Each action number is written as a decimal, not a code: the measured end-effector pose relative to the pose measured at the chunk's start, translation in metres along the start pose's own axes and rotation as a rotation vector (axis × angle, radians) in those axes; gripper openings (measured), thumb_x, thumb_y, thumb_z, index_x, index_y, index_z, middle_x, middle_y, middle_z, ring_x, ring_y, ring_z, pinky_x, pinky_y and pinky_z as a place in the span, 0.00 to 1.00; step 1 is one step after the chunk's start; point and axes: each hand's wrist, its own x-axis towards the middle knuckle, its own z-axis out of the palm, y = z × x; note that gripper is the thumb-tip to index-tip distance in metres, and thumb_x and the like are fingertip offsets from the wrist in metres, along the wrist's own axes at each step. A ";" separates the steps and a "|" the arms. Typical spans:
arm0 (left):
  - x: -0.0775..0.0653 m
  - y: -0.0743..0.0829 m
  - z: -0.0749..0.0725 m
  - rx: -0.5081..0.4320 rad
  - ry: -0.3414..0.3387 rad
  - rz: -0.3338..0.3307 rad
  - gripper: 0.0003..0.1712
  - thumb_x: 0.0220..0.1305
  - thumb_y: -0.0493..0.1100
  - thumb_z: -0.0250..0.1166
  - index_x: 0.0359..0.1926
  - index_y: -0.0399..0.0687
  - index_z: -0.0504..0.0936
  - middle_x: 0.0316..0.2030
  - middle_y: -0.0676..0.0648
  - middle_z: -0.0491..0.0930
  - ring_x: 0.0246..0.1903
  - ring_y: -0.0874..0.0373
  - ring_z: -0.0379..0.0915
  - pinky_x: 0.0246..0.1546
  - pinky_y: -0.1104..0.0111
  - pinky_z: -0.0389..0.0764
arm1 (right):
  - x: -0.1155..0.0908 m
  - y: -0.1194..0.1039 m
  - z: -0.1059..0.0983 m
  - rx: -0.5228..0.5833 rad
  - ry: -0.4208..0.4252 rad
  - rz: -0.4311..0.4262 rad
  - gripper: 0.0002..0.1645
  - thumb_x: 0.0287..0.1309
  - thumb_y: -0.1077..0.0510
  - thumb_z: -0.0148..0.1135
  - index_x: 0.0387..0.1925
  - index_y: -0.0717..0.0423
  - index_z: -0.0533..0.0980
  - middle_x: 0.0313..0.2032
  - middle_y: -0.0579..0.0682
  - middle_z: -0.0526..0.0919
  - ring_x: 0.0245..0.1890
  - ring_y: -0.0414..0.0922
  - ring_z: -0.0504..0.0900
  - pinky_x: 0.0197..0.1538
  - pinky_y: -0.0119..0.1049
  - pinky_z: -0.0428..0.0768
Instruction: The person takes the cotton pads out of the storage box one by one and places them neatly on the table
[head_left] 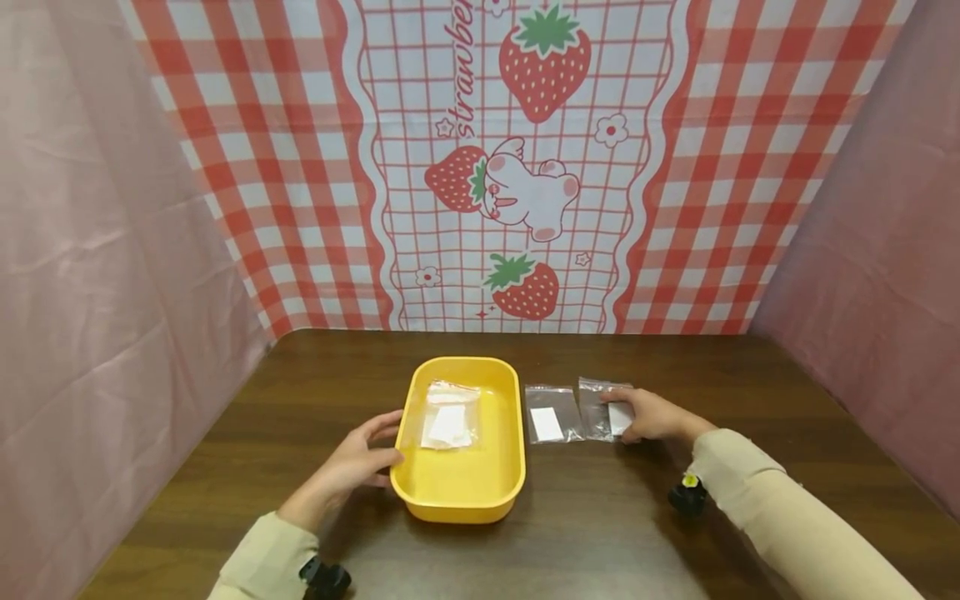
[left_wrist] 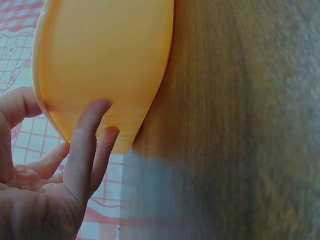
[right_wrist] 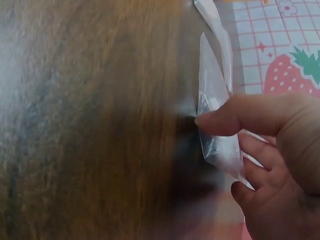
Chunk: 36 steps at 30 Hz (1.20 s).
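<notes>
A yellow plastic tray with rounded corners stands on the table, and my left hand holds its left side. The thumb is at the rim while the other fingers lie along the outer wall. My right hand pinches the right edge of a clear zip bag with a white card in it. In the right wrist view this bag stands tilted between thumb and fingers. A similar bag lies between it and the tray. Inside the tray are clear bags with white cards, their number unclear.
The brown wooden table extends in front of the tray and to both sides. A red-and-white strawberry cloth hangs at the back edge. Pink cloths hang at the left and right. A black wrist device sits at the left sleeve.
</notes>
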 end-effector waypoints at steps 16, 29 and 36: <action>-0.003 0.002 -0.001 -0.002 -0.011 -0.001 0.37 0.55 0.30 0.59 0.67 0.38 0.58 0.60 0.30 0.61 0.42 0.45 0.75 0.30 0.55 0.81 | 0.000 0.000 -0.005 0.082 -0.013 -0.074 0.40 0.40 0.64 0.72 0.56 0.72 0.68 0.54 0.67 0.72 0.54 0.61 0.68 0.53 0.56 0.69; -0.002 0.001 -0.002 -0.020 -0.025 0.005 0.38 0.55 0.30 0.59 0.67 0.38 0.57 0.60 0.29 0.61 0.42 0.44 0.75 0.30 0.55 0.81 | 0.029 -0.049 0.003 0.116 0.110 -0.076 0.37 0.45 0.63 0.70 0.58 0.70 0.67 0.56 0.67 0.70 0.58 0.62 0.67 0.59 0.56 0.65; -0.003 0.000 -0.002 -0.023 -0.033 0.011 0.38 0.56 0.30 0.58 0.68 0.37 0.56 0.61 0.29 0.60 0.44 0.43 0.74 0.31 0.54 0.81 | 0.051 -0.077 0.007 0.185 0.198 -0.064 0.34 0.47 0.64 0.69 0.56 0.70 0.68 0.54 0.67 0.73 0.56 0.61 0.70 0.56 0.54 0.68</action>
